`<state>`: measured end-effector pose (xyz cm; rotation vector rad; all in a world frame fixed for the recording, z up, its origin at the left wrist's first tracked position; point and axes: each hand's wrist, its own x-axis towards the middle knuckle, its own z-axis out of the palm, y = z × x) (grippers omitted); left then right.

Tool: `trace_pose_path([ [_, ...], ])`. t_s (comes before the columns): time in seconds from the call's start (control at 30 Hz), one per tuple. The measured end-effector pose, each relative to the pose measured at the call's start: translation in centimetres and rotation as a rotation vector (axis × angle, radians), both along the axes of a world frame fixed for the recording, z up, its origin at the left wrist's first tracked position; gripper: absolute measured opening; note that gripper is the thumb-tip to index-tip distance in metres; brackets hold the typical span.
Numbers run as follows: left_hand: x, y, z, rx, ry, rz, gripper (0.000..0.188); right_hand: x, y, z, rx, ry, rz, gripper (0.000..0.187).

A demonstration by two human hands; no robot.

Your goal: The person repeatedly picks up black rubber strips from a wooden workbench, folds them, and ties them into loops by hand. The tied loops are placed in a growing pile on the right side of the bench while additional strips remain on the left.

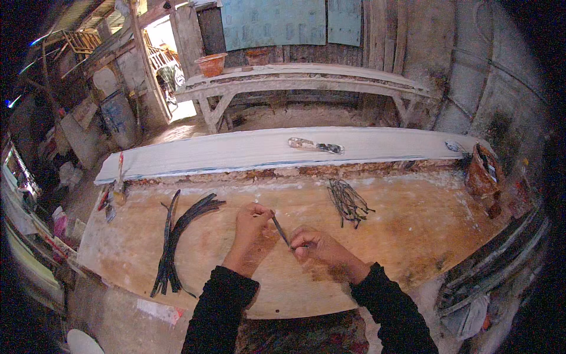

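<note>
Flanking both hands (255, 227) (318, 251) lie strips (170, 253) and, seemingly, cords (346, 200).

One view — left fisheye of a head-worn pair, upright. Faces forward and down from above the near edge of the wooden tabletop (407, 236). Black sleeves (219, 307) enter at bottom of frame; left hand (254, 229) and right hand (321, 251) close, below centre. Pale bench (295, 86) farther off, upper centre. Tabletop edges bow — frame corners dark.

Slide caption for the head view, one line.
Left hand and right hand hold a dark strip between them over a wooden worktop.
</note>
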<state>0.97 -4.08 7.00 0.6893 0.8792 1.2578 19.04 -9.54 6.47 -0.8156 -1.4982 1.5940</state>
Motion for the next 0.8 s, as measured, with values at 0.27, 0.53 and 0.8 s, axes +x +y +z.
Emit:
trace_pose_path([
  [0.27, -0.4, 1.4, -2.6, 0.109, 0.264, -0.038, 0.010, 0.4, -1.6, 2.8, -0.133, 0.026, 0.010, 0.023],
  [0.53, 1.0, -1.8, 0.6, 0.119, 0.211, -0.315, 0.006, 1.9, 1.6, -0.3, 0.165, -0.269, -0.408, 0.008],
  [0.8, 1.6, -3.4, 0.1, 0.529, 0.495, -0.804, 0.013, 3.5, 4.4, -2.6, 0.196, -0.284, -0.885, 0.007],
])
